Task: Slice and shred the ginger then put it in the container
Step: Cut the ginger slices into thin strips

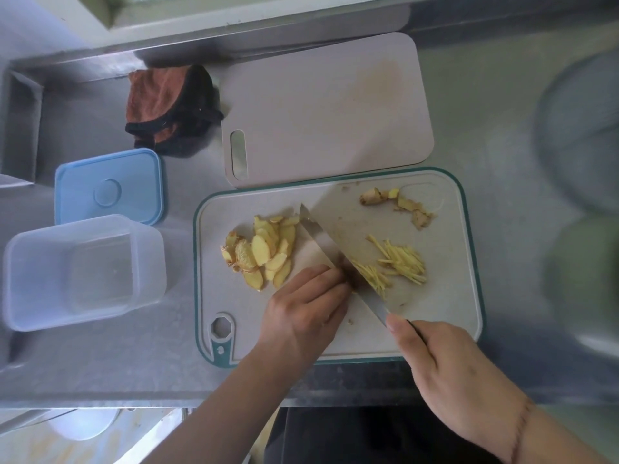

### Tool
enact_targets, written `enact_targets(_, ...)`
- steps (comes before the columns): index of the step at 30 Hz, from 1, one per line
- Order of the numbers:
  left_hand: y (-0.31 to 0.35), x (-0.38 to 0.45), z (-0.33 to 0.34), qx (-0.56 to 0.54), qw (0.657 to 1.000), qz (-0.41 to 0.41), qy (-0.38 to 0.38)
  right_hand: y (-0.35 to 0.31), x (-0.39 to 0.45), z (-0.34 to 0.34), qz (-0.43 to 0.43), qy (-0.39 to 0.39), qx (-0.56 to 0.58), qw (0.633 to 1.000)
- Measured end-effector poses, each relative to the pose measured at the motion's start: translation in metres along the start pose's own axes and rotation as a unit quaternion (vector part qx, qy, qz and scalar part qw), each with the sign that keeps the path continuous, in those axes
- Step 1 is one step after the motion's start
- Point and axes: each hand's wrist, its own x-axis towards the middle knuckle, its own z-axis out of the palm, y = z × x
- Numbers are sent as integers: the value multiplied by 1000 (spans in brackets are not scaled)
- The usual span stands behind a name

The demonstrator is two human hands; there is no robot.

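Note:
A pile of ginger slices [264, 251] lies on the left half of the teal-rimmed cutting board [459, 262]. Thin ginger shreds [403, 262] lie to the right of the knife blade [330, 251], with more shreds right against the blade. Ginger peel and end scraps [395, 204] sit at the board's far right corner. My left hand [306, 313] has its fingers curled down on ginger beside the blade; that ginger is hidden under the fingers. My right hand [449, 373] grips the knife handle. The clear plastic container [83, 272] stands open at the left.
The container's blue lid [110, 187] lies behind it. A second, bare cutting board [328, 108] lies behind the first. A brown and black cloth [170, 108] is bunched at the back. A blurred bowl [582, 135] stands at the right on the steel counter.

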Motion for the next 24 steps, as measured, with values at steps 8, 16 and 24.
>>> enact_targets(8,-2,-2,-3,-2,1000,12,-4,-5,-7,-7,-8,-9,11,1000)
enact_targets(16,-5,-4,-1,-5,1000,20,-5,-1,-11,-3,-13,-4,1,1000)
enact_targets(24,-5,-4,-1,-1,1000,25,-6,-7,-12,-6,6,-27,12,1000)
